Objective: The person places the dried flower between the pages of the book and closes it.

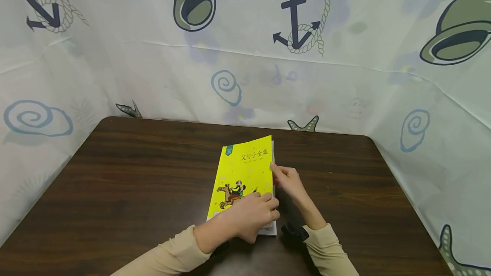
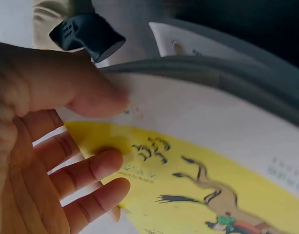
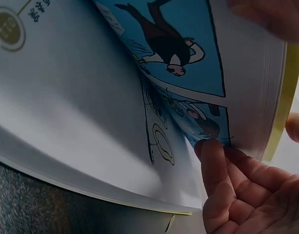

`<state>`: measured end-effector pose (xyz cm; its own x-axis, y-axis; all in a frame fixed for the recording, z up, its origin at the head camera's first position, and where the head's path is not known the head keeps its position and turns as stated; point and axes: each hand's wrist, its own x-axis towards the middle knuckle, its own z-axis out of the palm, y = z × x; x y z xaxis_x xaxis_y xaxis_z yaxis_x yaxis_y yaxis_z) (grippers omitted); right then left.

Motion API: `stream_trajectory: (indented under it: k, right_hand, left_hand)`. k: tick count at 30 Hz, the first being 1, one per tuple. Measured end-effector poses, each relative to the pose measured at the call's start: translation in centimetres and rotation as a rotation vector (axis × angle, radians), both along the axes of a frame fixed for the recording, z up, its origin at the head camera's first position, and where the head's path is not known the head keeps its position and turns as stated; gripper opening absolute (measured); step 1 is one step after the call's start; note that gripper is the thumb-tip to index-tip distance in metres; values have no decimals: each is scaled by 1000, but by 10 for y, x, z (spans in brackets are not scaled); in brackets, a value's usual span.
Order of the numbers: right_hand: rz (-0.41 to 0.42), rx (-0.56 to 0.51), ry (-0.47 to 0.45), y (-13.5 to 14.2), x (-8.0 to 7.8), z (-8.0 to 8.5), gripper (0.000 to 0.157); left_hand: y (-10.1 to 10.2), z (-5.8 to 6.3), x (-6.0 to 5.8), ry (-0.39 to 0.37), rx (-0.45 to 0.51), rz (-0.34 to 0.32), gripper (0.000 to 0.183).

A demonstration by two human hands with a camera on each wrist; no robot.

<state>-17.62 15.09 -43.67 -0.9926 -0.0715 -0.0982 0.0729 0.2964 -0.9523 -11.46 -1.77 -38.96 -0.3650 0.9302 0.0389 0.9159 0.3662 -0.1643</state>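
A yellow paperback book (image 1: 245,156) with a horse-and-riders drawing lies on the table, its front part lifted along the right edge. My left hand (image 1: 255,214) reaches across the lower cover. In the left wrist view its thumb (image 2: 100,97) lies on the cover's pale bottom band, and some fingers pass behind the edge. At the upper right edge, my right hand (image 1: 290,181) pinches the lifted part. The right wrist view shows its fingers (image 3: 215,165) inside against a blue comic page (image 3: 188,58), the thumb outside by the yellow edge.
The dark wooden table (image 1: 134,182) extends around the book. White printed cloth (image 1: 153,76) with anchors and shells rises behind and at both sides. A black wrist device (image 1: 295,231) sits at the right sleeve's cuff.
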Motion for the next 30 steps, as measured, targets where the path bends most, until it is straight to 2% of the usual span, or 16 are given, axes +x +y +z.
stream_trajectory:
  k: [5, 8, 10, 12, 15, 19, 23, 26, 30]
  right_hand:
    - [0, -14, -2, 0, -1, -1, 36]
    - [-17, 13, 8, -1, -1, -2, 30]
    - [-27, 35, 18, -1, -1, -3, 27]
    - [-32, 61, 31, -1, -2, -5, 25]
    - [-42, 89, 42, 0, -2, -8, 22]
    - [-56, 134, 64, 1, -3, -13, 20]
    - [-58, 204, 114, 1, -4, -17, 21]
    - [-56, 262, 146, 1, -6, -20, 24]
    - [-54, 329, 161, 0, -7, -24, 29]
  left_hand:
    - [-3, -9, 1, -68, 88, -8, 43]
    - [-10, -13, 2, -161, 208, 19, 42]
    - [-17, -14, 2, -228, 315, 65, 40]
    - [-27, -16, 0, -277, 434, 133, 36]
    - [-44, -20, -5, -321, 620, 273, 30]
    - [-69, -30, -15, -323, 844, 494, 27]
    - [-89, -42, -24, -336, 1031, 681, 27]
    - [-98, -50, -30, -387, 1125, 781, 27]
    - [-105, -58, -35, -464, 1171, 885, 34]
